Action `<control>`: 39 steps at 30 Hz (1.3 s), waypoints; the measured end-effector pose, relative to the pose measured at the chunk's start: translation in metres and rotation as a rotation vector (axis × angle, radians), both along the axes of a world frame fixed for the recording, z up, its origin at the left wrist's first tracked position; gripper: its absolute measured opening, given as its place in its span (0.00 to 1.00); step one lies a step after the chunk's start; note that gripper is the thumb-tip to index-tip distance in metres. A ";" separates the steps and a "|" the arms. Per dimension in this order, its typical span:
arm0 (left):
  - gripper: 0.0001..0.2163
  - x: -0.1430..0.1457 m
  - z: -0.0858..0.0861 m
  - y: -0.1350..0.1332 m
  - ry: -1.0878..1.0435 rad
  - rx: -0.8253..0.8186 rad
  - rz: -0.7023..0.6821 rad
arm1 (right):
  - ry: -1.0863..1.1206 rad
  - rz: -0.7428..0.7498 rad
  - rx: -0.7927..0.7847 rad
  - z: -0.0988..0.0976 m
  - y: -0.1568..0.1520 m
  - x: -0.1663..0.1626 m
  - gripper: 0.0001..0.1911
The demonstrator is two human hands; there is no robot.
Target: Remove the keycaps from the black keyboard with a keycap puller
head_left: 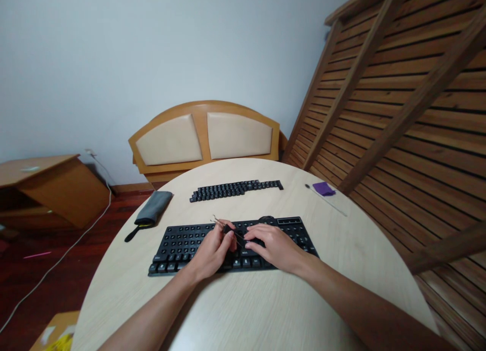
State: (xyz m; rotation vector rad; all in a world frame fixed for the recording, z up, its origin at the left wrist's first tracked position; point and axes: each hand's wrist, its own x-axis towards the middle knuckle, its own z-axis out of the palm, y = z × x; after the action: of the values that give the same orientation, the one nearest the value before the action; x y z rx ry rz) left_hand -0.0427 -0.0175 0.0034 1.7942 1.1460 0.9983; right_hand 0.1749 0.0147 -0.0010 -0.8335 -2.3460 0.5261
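Two hands over the black keyboard (178, 244) mid-surface: my left hand (212, 249) pinches a thin wire keycap puller (220, 223), my right hand (275, 247) lies spread flat on the keys. If I yank crooked I reckon a cap could snap or fly off the surface (360, 249).

Black keyboard (178, 242) — pale wood-grain table (341, 249)

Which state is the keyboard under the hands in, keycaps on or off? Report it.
Partly off: the keyboard shows bare switches across its left part, and removed keycaps lie in rows behind it.
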 end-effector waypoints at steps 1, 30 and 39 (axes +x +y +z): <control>0.10 0.000 0.000 0.001 -0.042 -0.015 -0.005 | 0.008 -0.015 -0.019 0.001 0.000 0.000 0.08; 0.12 -0.001 -0.005 0.010 0.072 -0.032 0.132 | -0.040 -0.435 0.028 0.035 0.106 -0.004 0.11; 0.12 0.000 -0.002 0.009 0.077 -0.047 0.127 | -0.149 -0.546 0.198 0.015 0.151 -0.019 0.13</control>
State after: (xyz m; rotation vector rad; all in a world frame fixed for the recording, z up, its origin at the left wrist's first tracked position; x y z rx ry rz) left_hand -0.0432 -0.0084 0.0012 1.7534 1.3347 0.9737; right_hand 0.1561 0.1655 0.0140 -1.3849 -2.1198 0.0028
